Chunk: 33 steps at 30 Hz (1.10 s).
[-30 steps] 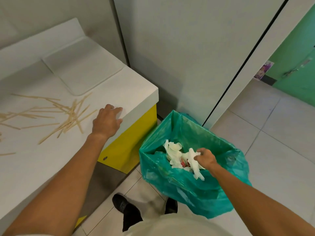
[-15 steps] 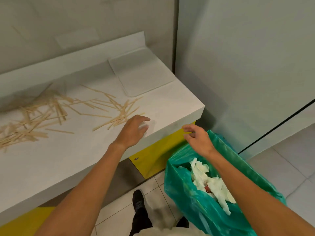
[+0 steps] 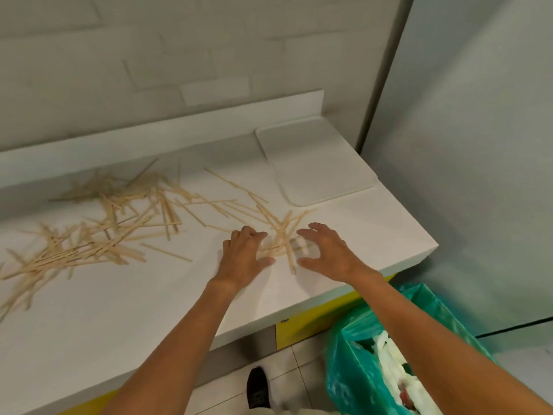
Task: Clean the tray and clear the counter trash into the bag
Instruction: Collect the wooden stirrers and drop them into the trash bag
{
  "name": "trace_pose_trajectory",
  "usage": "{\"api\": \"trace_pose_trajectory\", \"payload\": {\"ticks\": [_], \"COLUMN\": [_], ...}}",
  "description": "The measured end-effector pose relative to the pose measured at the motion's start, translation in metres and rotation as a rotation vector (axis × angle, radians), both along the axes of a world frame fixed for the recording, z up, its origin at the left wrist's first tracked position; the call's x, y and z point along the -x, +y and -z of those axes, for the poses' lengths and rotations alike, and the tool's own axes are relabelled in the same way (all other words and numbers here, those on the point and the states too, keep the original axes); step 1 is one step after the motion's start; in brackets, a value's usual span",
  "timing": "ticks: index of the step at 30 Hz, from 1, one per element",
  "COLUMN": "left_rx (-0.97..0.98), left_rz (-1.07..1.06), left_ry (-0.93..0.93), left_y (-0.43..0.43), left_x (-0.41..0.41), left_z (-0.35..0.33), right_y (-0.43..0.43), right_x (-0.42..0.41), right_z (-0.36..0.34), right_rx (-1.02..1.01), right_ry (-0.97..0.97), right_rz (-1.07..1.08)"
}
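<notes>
Fingers first: on the left hand the fingers were bent and spread, tips down at the edge of a small clump of thin pale wooden sticks, clasping nothing. On the right hand the fingers were splayed in a wide claw, also empty. Whether they touched the sticks or hung just over them, I could not tell.

And there was the change. A second earlier that right hand was down in the bag with the white paper, and half a second ago it was only just lifting clear of the rim. Now it faced the left across the clump, near the middle of the frame. The left had also slid in from the edge of the flat white surface. I judged the paper load done and a two-handed scoop of sticks about to begin.

Plenty remained, though. The big scatter of sticks sprawled across the left of the frame, well apart from both hands. The white rounded rectangular tray lay flat at upper right in the back corner, bare of litter, with the nearest sticks ending just short of it. At lower right the crinkled green plastic bag stood open on the floor below the surface edge, crumpled white paper inside.
</notes>
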<state>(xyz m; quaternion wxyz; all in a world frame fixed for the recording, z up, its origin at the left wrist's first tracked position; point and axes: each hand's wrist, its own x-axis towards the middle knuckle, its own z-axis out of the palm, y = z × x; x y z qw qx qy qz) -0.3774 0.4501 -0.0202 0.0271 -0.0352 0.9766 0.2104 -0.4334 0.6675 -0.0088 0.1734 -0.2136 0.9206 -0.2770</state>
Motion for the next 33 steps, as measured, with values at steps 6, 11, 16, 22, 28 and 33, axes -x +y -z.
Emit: {"api": "trace_pose_trajectory", "payload": {"ticks": [6,11,16,22,28,33], "left_rx": [-0.045,0.025,0.0,-0.075,-0.04,0.031], "left_rz": [0.028,0.032,0.017,0.054,0.007,0.005], "left_ry": [0.103,0.156,0.149,0.123,0.159,0.166], "left_y": [-0.035,-0.06,-0.081,-0.073,-0.063,-0.06], "left_x": [0.016,0.023,0.022,0.022,0.019,0.022], "left_z": [0.007,0.012,0.013,0.01,0.013,0.009], "right_y": [-0.029,-0.056,-0.062,-0.059,-0.064,-0.063], "right_x": [0.03,0.023,0.028,0.053,0.048,0.05], "right_z": [0.014,0.019,0.02,0.003,0.011,0.012], "right_rx": [0.018,0.172,0.109,-0.195,-0.051,-0.025], "right_ry": [0.035,0.084,0.154,0.131,0.184,0.21], "right_rz": [-0.044,0.012,0.051,-0.041,-0.054,-0.083]}}
